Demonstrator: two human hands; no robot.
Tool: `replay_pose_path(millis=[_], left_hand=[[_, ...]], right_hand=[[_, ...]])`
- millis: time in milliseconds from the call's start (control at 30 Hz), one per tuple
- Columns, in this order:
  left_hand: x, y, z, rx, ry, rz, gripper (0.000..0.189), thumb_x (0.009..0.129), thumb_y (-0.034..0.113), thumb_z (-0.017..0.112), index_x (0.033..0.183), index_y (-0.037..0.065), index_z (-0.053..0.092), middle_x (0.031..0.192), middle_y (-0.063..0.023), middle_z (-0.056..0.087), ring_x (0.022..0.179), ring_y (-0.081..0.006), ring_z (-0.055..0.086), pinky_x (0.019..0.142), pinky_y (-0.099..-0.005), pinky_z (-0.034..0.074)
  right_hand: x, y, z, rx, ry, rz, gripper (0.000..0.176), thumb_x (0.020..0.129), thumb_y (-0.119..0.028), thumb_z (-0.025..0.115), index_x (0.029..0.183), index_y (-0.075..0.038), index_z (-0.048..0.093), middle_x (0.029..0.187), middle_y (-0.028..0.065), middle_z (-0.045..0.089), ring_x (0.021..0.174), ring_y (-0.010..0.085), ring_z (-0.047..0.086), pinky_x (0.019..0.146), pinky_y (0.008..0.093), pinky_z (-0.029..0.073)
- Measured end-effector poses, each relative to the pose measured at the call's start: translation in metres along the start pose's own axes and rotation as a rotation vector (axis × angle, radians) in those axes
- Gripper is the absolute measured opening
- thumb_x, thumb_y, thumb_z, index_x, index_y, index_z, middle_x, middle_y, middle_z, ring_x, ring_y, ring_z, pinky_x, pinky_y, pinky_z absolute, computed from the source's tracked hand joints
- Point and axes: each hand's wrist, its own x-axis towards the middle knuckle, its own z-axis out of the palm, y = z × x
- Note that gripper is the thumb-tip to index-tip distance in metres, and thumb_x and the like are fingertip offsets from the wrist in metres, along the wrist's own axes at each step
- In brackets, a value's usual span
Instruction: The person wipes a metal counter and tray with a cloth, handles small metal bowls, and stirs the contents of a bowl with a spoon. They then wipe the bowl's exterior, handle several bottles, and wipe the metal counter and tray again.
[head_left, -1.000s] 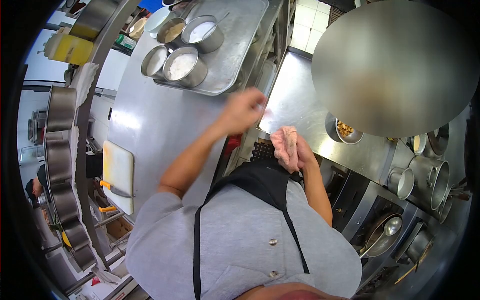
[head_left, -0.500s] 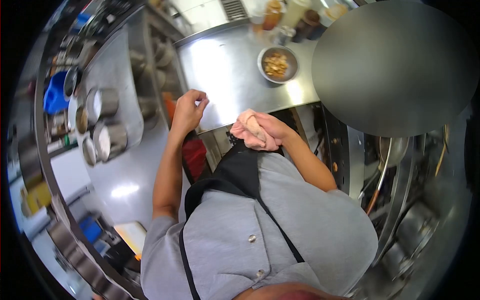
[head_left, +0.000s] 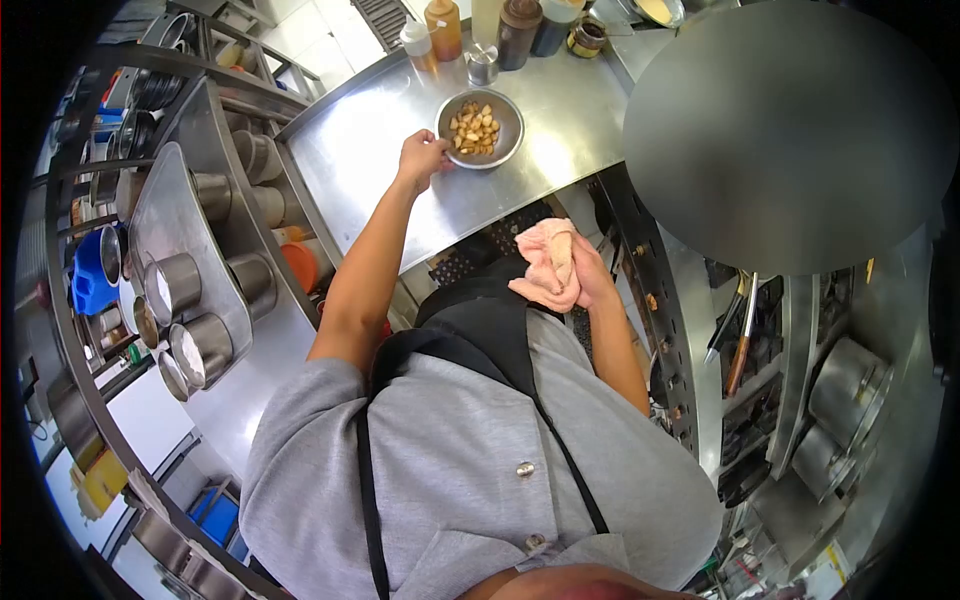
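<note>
A round metal bowl (head_left: 511, 120) rests on the steel counter, holding several browned, chunky pieces of food (head_left: 474, 128). At its near left rim is my left hand (head_left: 424, 158), its fingers closed on the edge. My right hand (head_left: 593, 277), in front of my apron, grips a crumpled pink cloth (head_left: 548, 262). Folds of the cloth hide part of that hand's fingers.
Squeeze bottles (head_left: 444, 30) and a small metal cup (head_left: 482, 64) line the counter's (head_left: 345, 150) back edge. On the left shelf stand metal pots (head_left: 202, 350). To the right is a stove (head_left: 760, 350) with long-handled tools; a grey blurred disc covers the upper right.
My left hand has moved forward and right to the bowl's rim. The right hand still grips the cloth, now slightly farther right. The view has shifted and sharpened.
</note>
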Motion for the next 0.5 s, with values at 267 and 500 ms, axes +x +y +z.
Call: replay_pose_path(millis=[267,500], left_hand=[[-0.125,0.096,-0.092,0.116,0.163,0.239,0.01,0.078,0.005,0.063,0.074,0.001,0.055,0.066,-0.0054,0.056,0.056,-0.0129,0.058,0.052,-0.0253,0.051],[-0.249,0.216,-0.291,0.151,0.506,0.634,0.006,0.084,0.009,0.064,0.089,0.007,0.062,0.077,0.0024,0.059,0.061,-0.0045,0.052,0.052,-0.0177,0.043]], right_hand=[[0.028,-0.028,0.008,0.076,-0.395,0.22,0.029,0.1,-0.023,0.043,0.112,0.001,0.055,0.087,0.0113,0.058,0.054,0.0155,0.053,0.041,0.0274,0.041],[0.057,-0.015,0.067,-0.213,-0.3,0.182,0.028,0.099,-0.019,0.042,0.115,0.001,0.053,0.093,0.0121,0.061,0.064,0.017,0.06,0.048,0.0256,0.05]])
